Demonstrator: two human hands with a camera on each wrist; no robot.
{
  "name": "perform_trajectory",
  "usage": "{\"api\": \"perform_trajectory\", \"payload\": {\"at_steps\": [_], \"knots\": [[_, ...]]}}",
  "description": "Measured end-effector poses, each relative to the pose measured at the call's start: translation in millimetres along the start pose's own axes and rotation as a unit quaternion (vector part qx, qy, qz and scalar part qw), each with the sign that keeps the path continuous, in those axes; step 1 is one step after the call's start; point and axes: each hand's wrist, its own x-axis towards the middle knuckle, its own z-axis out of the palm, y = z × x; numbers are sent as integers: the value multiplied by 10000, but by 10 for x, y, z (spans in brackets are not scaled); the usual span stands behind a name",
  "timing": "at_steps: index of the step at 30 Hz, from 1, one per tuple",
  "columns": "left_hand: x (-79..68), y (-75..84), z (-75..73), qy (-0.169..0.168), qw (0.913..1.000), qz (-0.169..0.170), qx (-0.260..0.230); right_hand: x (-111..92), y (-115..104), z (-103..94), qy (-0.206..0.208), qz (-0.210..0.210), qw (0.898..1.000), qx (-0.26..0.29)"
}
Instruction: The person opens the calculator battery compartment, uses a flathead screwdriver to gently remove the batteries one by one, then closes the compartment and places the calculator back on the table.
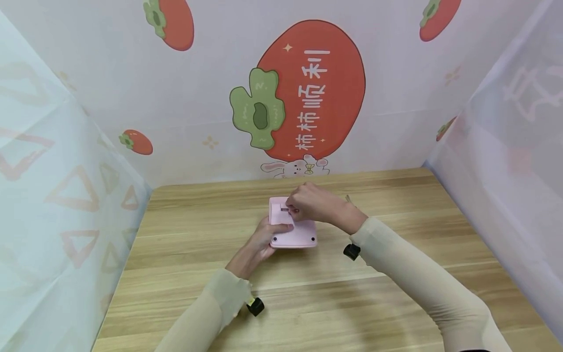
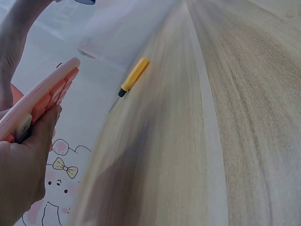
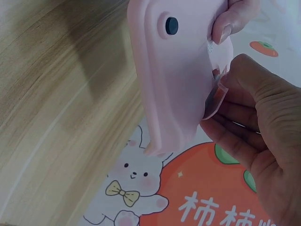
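Two bare hands are working at one pink device (image 1: 303, 233), which the person is holding up over the middle of the far part of the wooden table (image 1: 198, 234). Its back is facing the head camera, showing a small dark slot (image 1: 285, 209) and round black feet (image 1: 313, 239) near the closer corners; in the left wrist view, key-like blocks (image 2: 55, 92) are lining the opposite face.

The left hand (image 1: 263, 234) is gripping the device firmly by its left edge, the thumb lying across the back and the other fingers bending underneath. The right hand (image 1: 312, 200) is closing its thumb and fingertips on a thin pink flap (image 3: 217, 104), which is standing tilted out from the device's back; whether the flap is hanging free or remaining attached, one cannot tell.

A screwdriver (image 2: 135, 76) with a yellow handle is lying on the table, apart from both hands; in the head view the right wrist is mostly hiding it. Pale sleeves (image 1: 396, 264) are covering both forearms, and a small black wrist camera (image 1: 255, 306) is sitting by each cuff. Behind the table, a white sheet (image 1: 184, 98) is showing a large red persimmon (image 1: 338, 93) and a rabbit (image 3: 136, 172) wearing a yellow bow.
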Motion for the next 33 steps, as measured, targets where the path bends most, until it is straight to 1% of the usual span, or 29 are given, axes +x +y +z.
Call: {"api": "perform_trajectory", "payload": {"at_steps": [8, 20, 33], "knots": [[2, -7, -3, 10, 10000, 1, 18, -6, 4, 25, 166, -148, 9993, -294], [16, -15, -19, -52, 10000, 63, 28, -32, 10, 54, 424, -309, 9976, -441], [19, -3, -8, 35, 10000, 52, -3, -36, 21, 71, 395, -362, 9959, -729]]}}
